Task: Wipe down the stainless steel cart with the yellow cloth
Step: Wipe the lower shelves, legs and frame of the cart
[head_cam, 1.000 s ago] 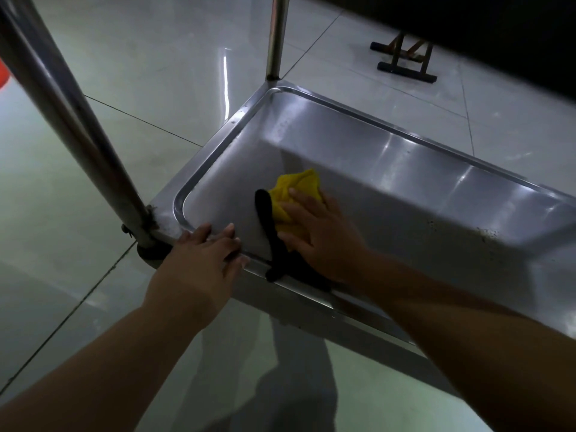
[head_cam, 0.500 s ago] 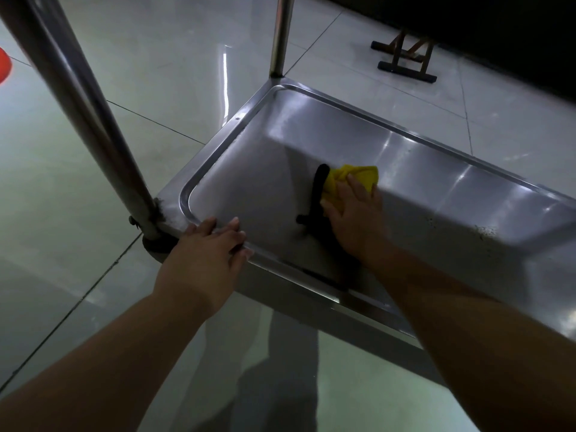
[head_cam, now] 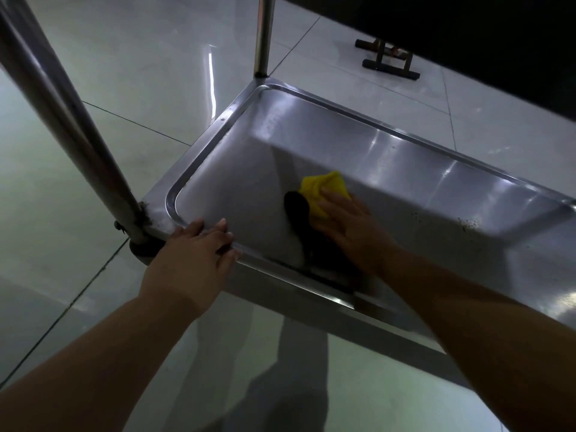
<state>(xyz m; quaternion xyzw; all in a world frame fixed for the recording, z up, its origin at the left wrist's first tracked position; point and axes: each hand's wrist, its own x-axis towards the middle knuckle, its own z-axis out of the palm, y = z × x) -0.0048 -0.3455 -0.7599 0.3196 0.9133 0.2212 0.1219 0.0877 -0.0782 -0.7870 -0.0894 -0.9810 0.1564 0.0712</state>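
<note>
The stainless steel cart's lower shelf is a shallow tray with a raised rim. A crumpled yellow cloth lies on the tray floor near its middle. My right hand lies flat on the cloth with straight fingers and presses it against the steel; most of the cloth is hidden under the palm. My left hand rests on the near rim at the front left corner, fingers extended over the edge, beside the corner post.
A second upright post rises at the far left corner. Dark specks dot the tray at right. A dark upper shelf overhangs at top right. A small wooden stand sits on the glossy tiled floor beyond.
My right hand slid the cloth away from the near left part of the tray to the right, then back a little toward the left. My left hand stayed on the rim.
</note>
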